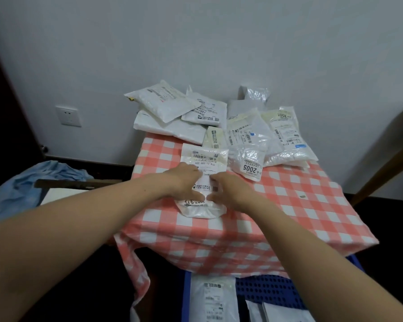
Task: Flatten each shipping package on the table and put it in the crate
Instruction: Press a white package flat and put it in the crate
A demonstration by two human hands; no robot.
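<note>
A white shipping package (204,159) with a printed label lies on the table with the red-and-white checked cloth (300,201). My left hand (185,182) and my right hand (226,189) both press flat on its middle, fingers spread and nearly meeting. Several more white packages (172,108) are piled at the table's far side, some (282,133) on the right. The blue crate (272,291) stands on the floor below the table's front edge, with flat packages (213,298) lying inside it.
A wall with a white socket (68,116) is behind the table. Blue cloth (35,182) lies on something at the left. A wooden piece of furniture (391,145) stands at the right. The floor around is dark.
</note>
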